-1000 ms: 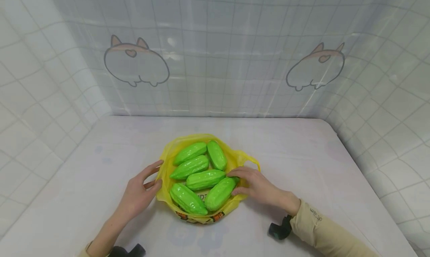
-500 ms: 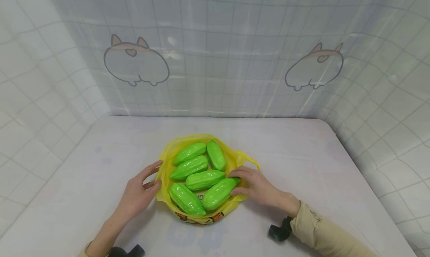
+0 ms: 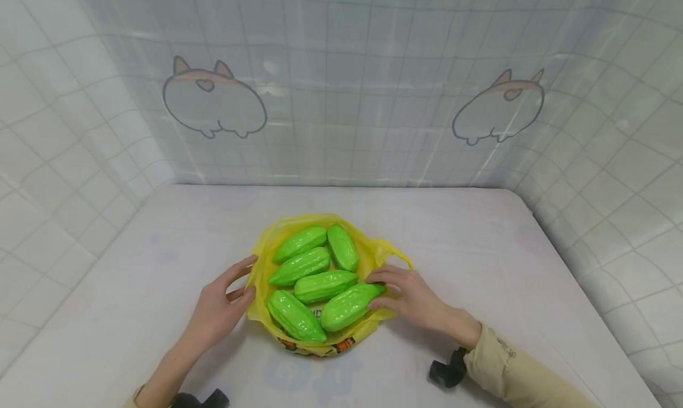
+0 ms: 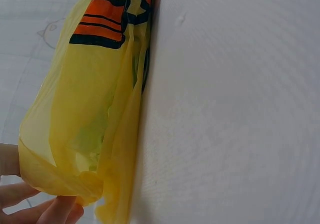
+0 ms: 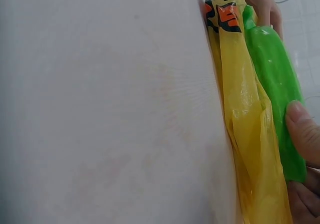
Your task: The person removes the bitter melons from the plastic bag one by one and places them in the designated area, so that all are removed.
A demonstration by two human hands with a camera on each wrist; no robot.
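A yellow plastic bag (image 3: 379, 251) lies wide open in the head view, with several glossy, bright green ribbed gourds inside (image 3: 294, 316). At the bag's left rim, my left hand (image 3: 219, 304) holds the plastic, fingers and thumb curved against it. In the left wrist view these fingers (image 4: 57, 211) meet the folded yellow edge. My right hand (image 3: 413, 298) grips the stem end of the front right gourd (image 3: 345, 307), which lies slanted within the bag. The right wrist view shows the thumb (image 5: 302, 126) on that gourd's side, while the other fingers are partly hidden behind it.
A pale tablecloth (image 3: 480, 248) covers the table around the bag. White tiled-pattern sheeting (image 3: 341, 99) with animal drawings rises at the back and both sides. Orange and black print (image 4: 102, 21) marks the bag's front. Dark camera mounts (image 3: 447, 369) sit at the wrists.
The front right gourd has turned to lie flatter, and its stem end has shifted slightly right with my right hand. My left hand stays nearly still at the bag's rim.
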